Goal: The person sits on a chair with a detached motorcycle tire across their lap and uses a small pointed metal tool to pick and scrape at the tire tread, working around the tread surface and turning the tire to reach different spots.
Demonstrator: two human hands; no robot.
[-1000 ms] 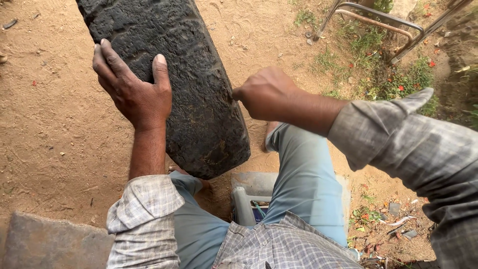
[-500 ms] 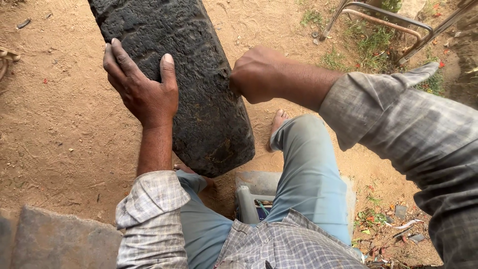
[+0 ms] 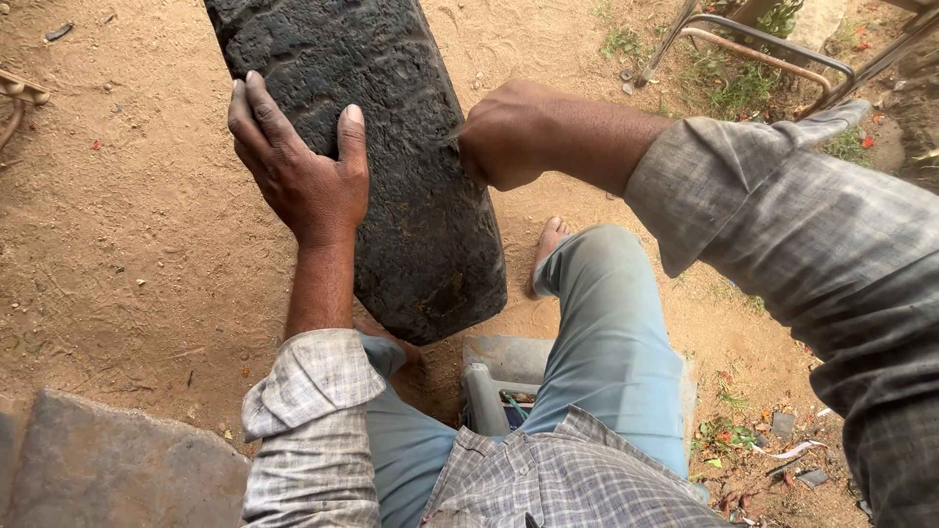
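Outdoor dirt yard (image 3: 127, 254), carved stone slab (image 3: 391, 147)

One dark carved stone slab (image 3: 377, 147) before me. Two of my hands on it: left hand (image 3: 298, 171), right hand (image 3: 509, 132). One bare foot (image 3: 550, 244) visible. One metal frame (image 3: 763, 49).

A grey stone slab (image 3: 108, 469) is seen at lower left on sandy ground (image 3: 117, 264). A metal frame (image 3: 773, 54) is located at upper right among grass (image 3: 743, 93). Litter (image 3: 782, 450) is scattered at lower right.
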